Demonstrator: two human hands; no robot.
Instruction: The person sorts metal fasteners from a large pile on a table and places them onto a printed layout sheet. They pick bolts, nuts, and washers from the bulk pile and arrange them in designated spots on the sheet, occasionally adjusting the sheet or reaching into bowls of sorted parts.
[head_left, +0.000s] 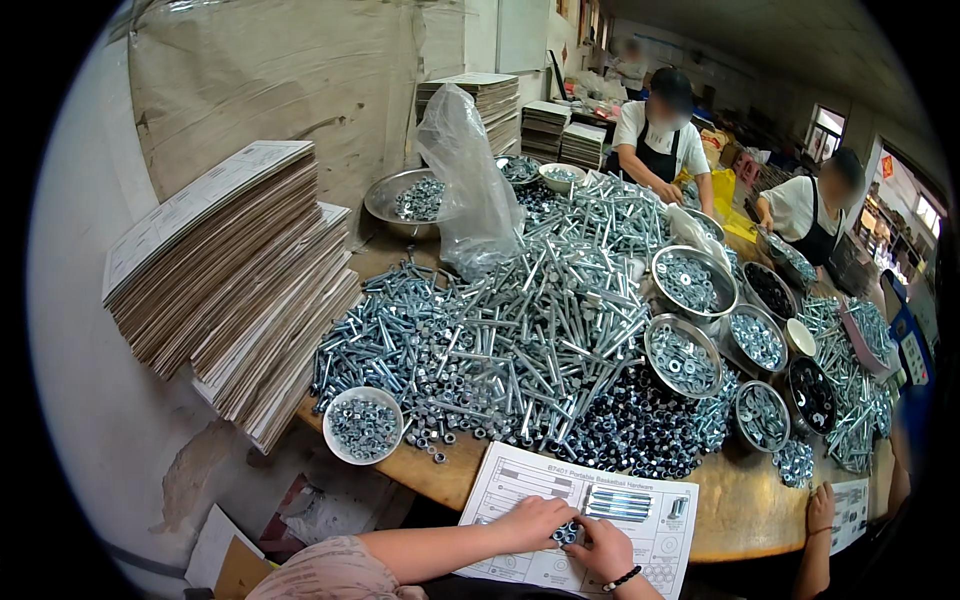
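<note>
A printed hardware sheet (520, 476) lies at the table's front edge, with line drawings of parts. On it, several long silver bolts (618, 503) lie side by side, and a single short bolt (677, 508) is to their right. My left hand (535, 522) bends its fingers down beside a small cluster of nuts (567, 532) on the sheet; whatever its fingertips hold is hidden. From the right, my right hand (606, 552) reaches the same nuts, thumb and forefinger apart on either side. A dark beaded bracelet (622, 579) circles the right wrist.
A heap of bolts (550, 300) and black-collared nuts (645, 430) covers the table beyond. Metal bowls of washers (684, 357) stand right, a white bowl of nuts (362, 426) left. Cardboard sheets (230, 270) are stacked left. Two people (660, 140) work opposite; another person's hand (821, 508) is right.
</note>
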